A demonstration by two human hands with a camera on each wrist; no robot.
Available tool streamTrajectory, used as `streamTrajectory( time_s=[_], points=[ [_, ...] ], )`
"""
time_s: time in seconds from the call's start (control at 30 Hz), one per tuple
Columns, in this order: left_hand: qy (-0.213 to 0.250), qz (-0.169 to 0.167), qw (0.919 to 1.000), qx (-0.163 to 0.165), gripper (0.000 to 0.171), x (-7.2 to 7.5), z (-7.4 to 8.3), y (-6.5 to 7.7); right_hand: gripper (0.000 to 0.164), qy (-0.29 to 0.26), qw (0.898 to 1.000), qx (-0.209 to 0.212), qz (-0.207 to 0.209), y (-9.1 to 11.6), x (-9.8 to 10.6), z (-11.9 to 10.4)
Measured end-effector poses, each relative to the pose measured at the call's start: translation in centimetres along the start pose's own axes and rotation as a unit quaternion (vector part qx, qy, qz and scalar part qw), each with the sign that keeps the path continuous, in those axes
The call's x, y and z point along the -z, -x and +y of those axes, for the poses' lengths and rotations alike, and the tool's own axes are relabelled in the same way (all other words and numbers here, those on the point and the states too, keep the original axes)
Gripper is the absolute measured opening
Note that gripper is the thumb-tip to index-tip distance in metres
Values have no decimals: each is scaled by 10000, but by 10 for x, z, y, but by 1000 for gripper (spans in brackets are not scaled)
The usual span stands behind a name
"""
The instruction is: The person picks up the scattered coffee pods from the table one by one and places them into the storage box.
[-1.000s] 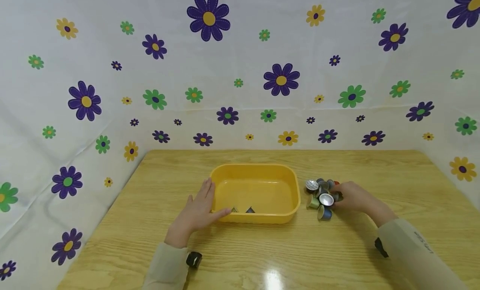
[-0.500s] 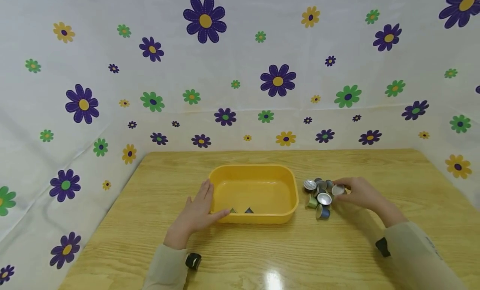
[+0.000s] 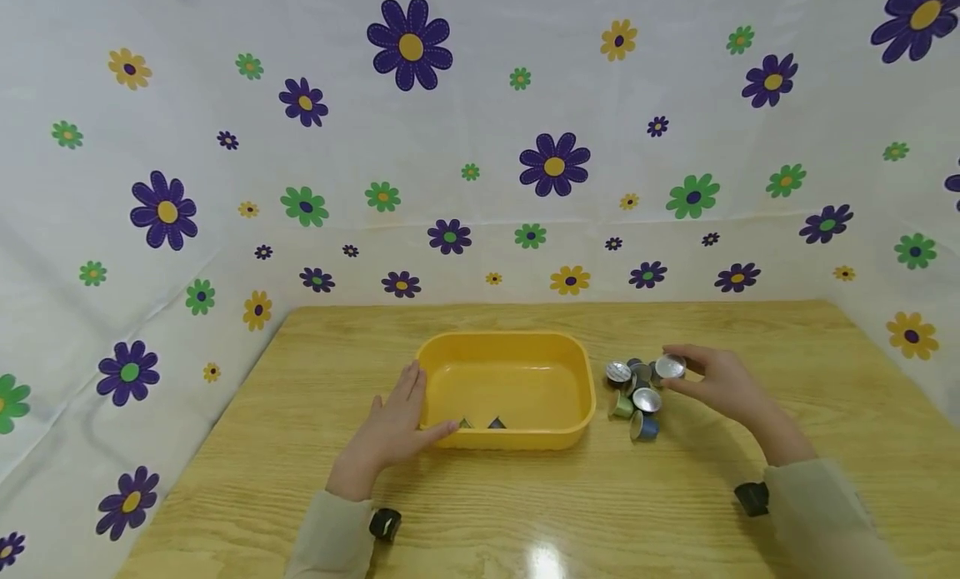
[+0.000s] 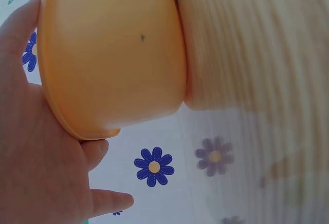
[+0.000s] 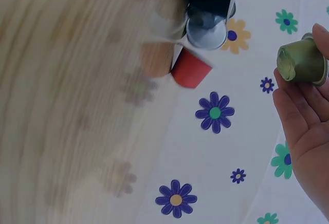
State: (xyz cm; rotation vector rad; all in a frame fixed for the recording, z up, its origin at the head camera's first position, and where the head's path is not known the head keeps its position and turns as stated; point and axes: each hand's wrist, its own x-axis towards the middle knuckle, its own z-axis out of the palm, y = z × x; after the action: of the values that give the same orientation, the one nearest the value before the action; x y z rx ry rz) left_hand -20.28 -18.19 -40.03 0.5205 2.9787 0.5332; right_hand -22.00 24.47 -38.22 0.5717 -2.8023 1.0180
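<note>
My right hand (image 3: pixel 726 386) pinches a coffee capsule (image 3: pixel 670 367) above the right side of a capsule pile. In the right wrist view this capsule is green (image 5: pixel 302 62), held between thumb and fingers. My left hand (image 3: pixel 388 433) rests against the left end of a yellow tray (image 3: pixel 510 439), fingers straight along the side and thumb over the front rim. The left wrist view shows the tray's outer wall (image 4: pixel 113 54) beside the palm. Inside the tray, a dark capsule (image 3: pixel 497 423) and a greenish one (image 3: pixel 465 424) peek over the front wall, mostly hidden by it.
Several capsules lie heaped right of the tray, among them a silver-lidded one (image 3: pixel 647 401), a blue one (image 3: pixel 643 426) and a pale green one (image 3: pixel 621 406). A red capsule (image 5: pixel 190 69) shows in the right wrist view. Flower-printed cloth (image 3: pixel 337 146) surrounds the wooden table (image 3: pixel 480 504).
My right hand has picked a capsule from the pile's right side and raised it slightly, turning its silver lid into view. The left hand stays on the tray.
</note>
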Motion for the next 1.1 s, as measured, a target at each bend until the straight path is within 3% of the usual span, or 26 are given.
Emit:
streamTrajectory(
  time_s=[0.3,0.53,0.77,1.1],
  points=[
    [57,41,10000,9,98,-1,0,-1,46,-387,9985,297,266,-6,-13,-14],
    [41,28,10000,32,97,-2,-1,-1,44,-289,9984,268,404,-9,-20,-24],
    [130,120,9998,-22,98,-2,-1,0,44,-1048,9937,288,283,-14,-26,-31],
    [218,173,9996,-76,100,1,1,4,46,-1276,9912,310,180,-19,-33,-38]
  ],
)
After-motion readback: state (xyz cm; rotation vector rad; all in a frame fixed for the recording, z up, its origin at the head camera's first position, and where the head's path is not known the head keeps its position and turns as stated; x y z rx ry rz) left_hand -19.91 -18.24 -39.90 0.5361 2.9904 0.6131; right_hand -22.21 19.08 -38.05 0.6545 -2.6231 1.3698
